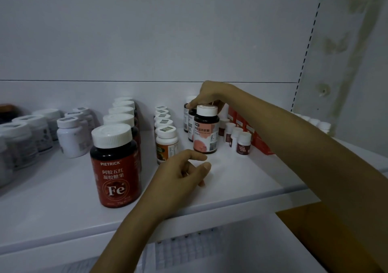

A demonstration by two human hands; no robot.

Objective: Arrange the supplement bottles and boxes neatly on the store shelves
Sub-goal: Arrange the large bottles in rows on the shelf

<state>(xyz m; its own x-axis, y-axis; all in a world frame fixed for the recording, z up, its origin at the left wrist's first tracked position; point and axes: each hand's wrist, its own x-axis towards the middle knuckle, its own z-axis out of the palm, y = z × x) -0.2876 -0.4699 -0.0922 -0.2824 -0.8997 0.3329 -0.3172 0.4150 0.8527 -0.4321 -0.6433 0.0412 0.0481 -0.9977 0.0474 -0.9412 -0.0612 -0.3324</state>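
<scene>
A dark bottle with a pink label and white cap (205, 133) stands at the front of a short row of the same bottles on the white shelf (241, 174). My right hand (210, 96) reaches in from the right above this row. Its thumb and fingers curl round the top of the bottle just behind the front one, which is mostly hidden. My left hand (182, 172) hovers in front of the pink-label bottle's base, fingers loosely curled, holding nothing.
A row of red "Fe" bottles (117, 167) stands to the left, and a row of white orange-label bottles (167, 144) beside it. Small dark red bottles (243, 143) and red boxes (260, 140) stand on the right. White jars (71, 138) fill the far left. A brown box (304, 226) sits below.
</scene>
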